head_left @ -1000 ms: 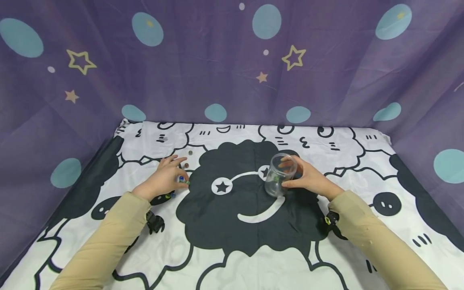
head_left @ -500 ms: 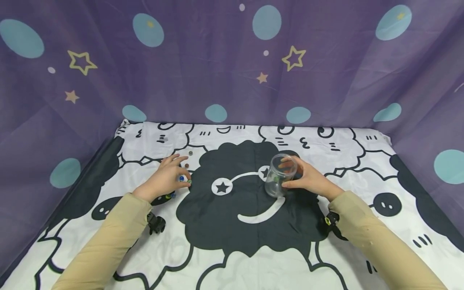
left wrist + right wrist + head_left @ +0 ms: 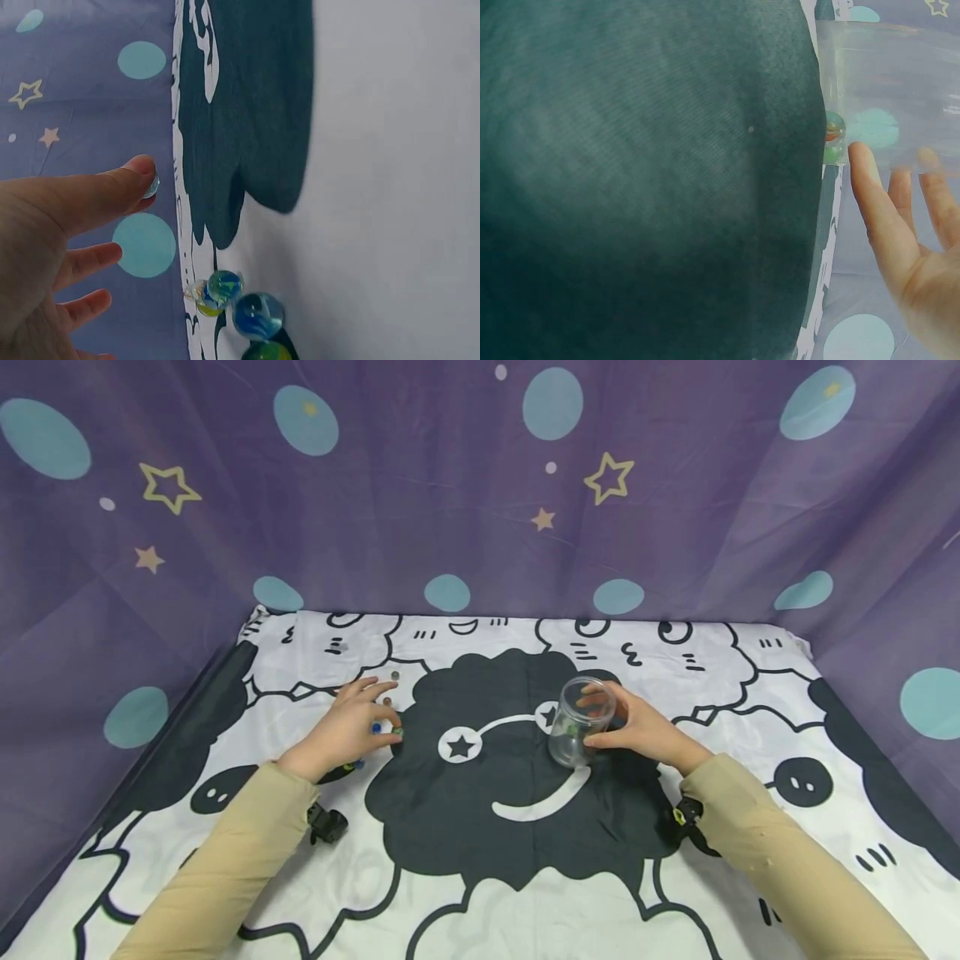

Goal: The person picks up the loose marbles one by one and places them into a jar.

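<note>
Marble (image 3: 154, 186) sits pinched in the left hand (image 3: 343, 732), while the right hand (image 3: 639, 727) grips a clear jar (image 3: 568, 728).

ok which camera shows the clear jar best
The head view: it shows the jar from rim to base. The right wrist view cuts off its rim; the left wrist view shows none of it.

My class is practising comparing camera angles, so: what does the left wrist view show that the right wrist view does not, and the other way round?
Only the left wrist view shows the left hand pinching a marble and several loose marbles on the cloth.

Only the right wrist view shows the right hand at the clear jar, with glass balls inside near its bottom.

Both show dark and white areas of cloth, and the purple curtain with pale blue-green spots.
</note>
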### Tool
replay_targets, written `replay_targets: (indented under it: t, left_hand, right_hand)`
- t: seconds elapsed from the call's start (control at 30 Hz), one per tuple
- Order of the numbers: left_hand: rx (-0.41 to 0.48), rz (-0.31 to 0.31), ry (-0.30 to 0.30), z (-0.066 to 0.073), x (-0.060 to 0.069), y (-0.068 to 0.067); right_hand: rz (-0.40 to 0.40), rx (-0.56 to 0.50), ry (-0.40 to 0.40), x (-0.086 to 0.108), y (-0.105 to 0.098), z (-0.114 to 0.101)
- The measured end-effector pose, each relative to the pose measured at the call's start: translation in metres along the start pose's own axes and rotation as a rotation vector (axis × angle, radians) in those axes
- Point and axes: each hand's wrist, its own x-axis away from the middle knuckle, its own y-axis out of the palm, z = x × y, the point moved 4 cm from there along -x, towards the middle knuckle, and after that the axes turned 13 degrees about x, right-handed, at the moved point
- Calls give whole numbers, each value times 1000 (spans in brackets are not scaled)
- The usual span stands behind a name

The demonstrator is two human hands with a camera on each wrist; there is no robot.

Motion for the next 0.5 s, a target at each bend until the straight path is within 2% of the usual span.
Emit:
replay_targets:
  t: [0.5]
  left_hand:
    - [43,29,45,20,-4,6]
  right_hand:
    - [-6,-14,-10,0,0,1]
